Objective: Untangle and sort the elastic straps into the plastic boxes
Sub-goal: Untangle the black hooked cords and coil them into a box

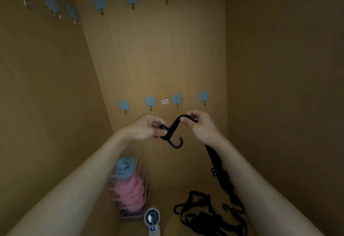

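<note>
Pinching a black elastic strap (174,126) with curled fingers, the left hand (146,128) and right hand (203,126) hold it up before a wooden wall panel (158,58), its hook (176,143) dangling under the left hand. The strap's tail hangs along the right forearm towards a tangled heap of black straps (210,217) below. Beside the heap stand a handheld fan (152,217) and a clear plastic box (138,161) of blue and pink rolls, with flower-shaped wall hooks (149,101) above.
</note>
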`<state>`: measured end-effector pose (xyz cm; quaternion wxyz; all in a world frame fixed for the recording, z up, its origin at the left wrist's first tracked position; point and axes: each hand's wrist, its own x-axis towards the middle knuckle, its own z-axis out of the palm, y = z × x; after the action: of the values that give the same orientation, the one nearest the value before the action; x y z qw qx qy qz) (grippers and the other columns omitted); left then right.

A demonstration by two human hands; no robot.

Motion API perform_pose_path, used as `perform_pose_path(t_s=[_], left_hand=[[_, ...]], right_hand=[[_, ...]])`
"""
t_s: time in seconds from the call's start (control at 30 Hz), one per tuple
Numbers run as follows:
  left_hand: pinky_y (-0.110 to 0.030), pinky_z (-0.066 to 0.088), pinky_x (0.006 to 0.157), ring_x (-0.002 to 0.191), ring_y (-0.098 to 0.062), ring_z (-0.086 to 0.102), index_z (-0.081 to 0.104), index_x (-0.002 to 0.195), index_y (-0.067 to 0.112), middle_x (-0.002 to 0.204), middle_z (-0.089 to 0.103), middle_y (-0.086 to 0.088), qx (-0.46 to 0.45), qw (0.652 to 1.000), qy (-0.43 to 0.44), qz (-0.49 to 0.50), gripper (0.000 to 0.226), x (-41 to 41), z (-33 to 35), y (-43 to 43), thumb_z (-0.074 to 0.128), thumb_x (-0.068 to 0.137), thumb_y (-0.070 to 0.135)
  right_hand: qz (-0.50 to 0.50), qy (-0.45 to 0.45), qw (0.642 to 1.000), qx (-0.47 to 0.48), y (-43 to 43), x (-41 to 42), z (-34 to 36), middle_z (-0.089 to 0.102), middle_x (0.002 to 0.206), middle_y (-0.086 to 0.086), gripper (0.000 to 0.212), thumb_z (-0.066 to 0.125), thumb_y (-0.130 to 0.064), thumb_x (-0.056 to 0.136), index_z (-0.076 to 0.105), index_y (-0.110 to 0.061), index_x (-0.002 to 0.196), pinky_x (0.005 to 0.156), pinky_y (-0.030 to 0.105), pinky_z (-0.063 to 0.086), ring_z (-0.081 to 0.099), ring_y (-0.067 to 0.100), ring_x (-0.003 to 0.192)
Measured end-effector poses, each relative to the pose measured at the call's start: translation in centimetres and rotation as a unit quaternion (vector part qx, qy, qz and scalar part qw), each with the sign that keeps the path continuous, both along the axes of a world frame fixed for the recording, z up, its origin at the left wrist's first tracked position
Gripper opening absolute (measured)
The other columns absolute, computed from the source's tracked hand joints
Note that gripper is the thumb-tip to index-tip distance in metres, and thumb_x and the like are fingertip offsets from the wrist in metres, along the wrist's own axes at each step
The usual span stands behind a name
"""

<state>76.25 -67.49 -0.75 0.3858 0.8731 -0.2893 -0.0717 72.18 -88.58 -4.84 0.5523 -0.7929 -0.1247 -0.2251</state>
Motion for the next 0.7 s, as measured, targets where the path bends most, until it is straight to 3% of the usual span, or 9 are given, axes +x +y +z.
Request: perform_pose_path(t_s=[0.1, 0.2, 0.3, 0.4, 0.5, 0.57, 0.7], left_hand=[[-0.021, 0.052, 0.069, 0.079, -0.008, 0.067, 0.071, 0.109, 0.006, 0.092, 0.076, -0.003, -0.044, 0.997, 0.033, -0.054, 0.018, -0.8, 1.1, 0.2, 0.067, 0.091, 0.004], [-0.022, 0.05, 0.066, 0.069, -0.011, 0.061, 0.071, 0.104, 0.005, 0.084, 0.073, -0.005, -0.167, 0.981, 0.072, -0.064, 0.024, -1.3, 2.1, -0.1, 0.071, 0.081, 0.012], [-0.023, 0.052, 0.066, 0.064, -0.012, 0.058, 0.068, 0.107, 0.0, 0.083, 0.071, -0.001, -0.272, 0.959, 0.07, -0.031, 0.028, -1.1, 2.3, -0.9, 0.07, 0.082, 0.01], [-0.025, 0.055, 0.066, 0.062, -0.014, 0.059, 0.07, 0.102, 0.003, 0.076, 0.072, 0.002, -0.31, 0.95, 0.006, 0.045, 0.012, -0.7, 1.9, -1.9, 0.067, 0.091, 0.003], [-0.027, 0.055, 0.064, 0.058, -0.013, 0.06, 0.069, 0.092, 0.012, 0.075, 0.071, 0.0, -0.262, 0.947, -0.103, 0.152, 0.006, 0.0, 0.7, -2.4, 0.07, 0.091, 0.006], [-0.027, 0.053, 0.065, 0.061, -0.012, 0.061, 0.067, 0.09, 0.019, 0.08, 0.07, 0.0, -0.208, 0.941, -0.173, 0.205, 0.01, 0.4, -0.4, -2.4, 0.075, 0.089, 0.013], [-0.022, 0.042, 0.061, 0.071, -0.008, 0.059, 0.065, 0.094, 0.023, 0.082, 0.065, 0.012, -0.042, 0.938, -0.264, 0.222, 0.011, 0.1, -2.3, -2.0, 0.074, 0.089, 0.021]], right_hand=[[0.023, 0.027, 0.999, 0.033, -0.9, 0.7, -0.4, 0.047, 0.064, -0.003, 0.021, 0.063, -0.025, 0.098, 0.067, -0.019, 0.079, 0.063, 0.028, 0.036, 0.042, 0.009, 0.056], [0.059, 0.072, 0.995, 0.042, -1.3, 0.8, -1.6, 0.049, 0.062, 0.002, 0.026, 0.055, -0.024, 0.103, 0.071, -0.007, 0.091, 0.06, 0.03, 0.039, 0.045, 0.012, 0.054], [0.101, 0.124, 0.986, 0.041, -0.3, 0.5, -3.1, 0.049, 0.061, -0.001, 0.036, 0.047, -0.03, 0.106, 0.07, -0.006, 0.091, 0.054, 0.026, 0.04, 0.049, 0.012, 0.052], [0.135, 0.157, 0.978, 0.037, 0.9, -0.1, -3.8, 0.045, 0.057, -0.003, 0.045, 0.039, -0.037, 0.108, 0.067, -0.008, 0.088, 0.049, 0.029, 0.036, 0.05, 0.015, 0.045], [0.137, 0.181, 0.974, 0.02, 1.6, -0.9, -3.7, 0.045, 0.048, -0.011, 0.034, 0.044, -0.039, 0.106, 0.061, -0.012, 0.095, 0.049, 0.029, 0.037, 0.046, 0.013, 0.039], [0.118, 0.166, 0.979, -0.005, 1.8, -1.2, -3.5, 0.052, 0.06, -0.011, 0.017, 0.058, -0.034, 0.101, 0.055, -0.018, 0.097, 0.049, 0.027, 0.04, 0.046, 0.01, 0.042], [0.045, 0.108, 0.99, -0.073, 1.8, -0.7, -3.3, 0.053, 0.075, -0.002, 0.014, 0.064, -0.022, 0.094, 0.053, -0.019, 0.087, 0.061, 0.031, 0.042, 0.048, 0.014, 0.06]])
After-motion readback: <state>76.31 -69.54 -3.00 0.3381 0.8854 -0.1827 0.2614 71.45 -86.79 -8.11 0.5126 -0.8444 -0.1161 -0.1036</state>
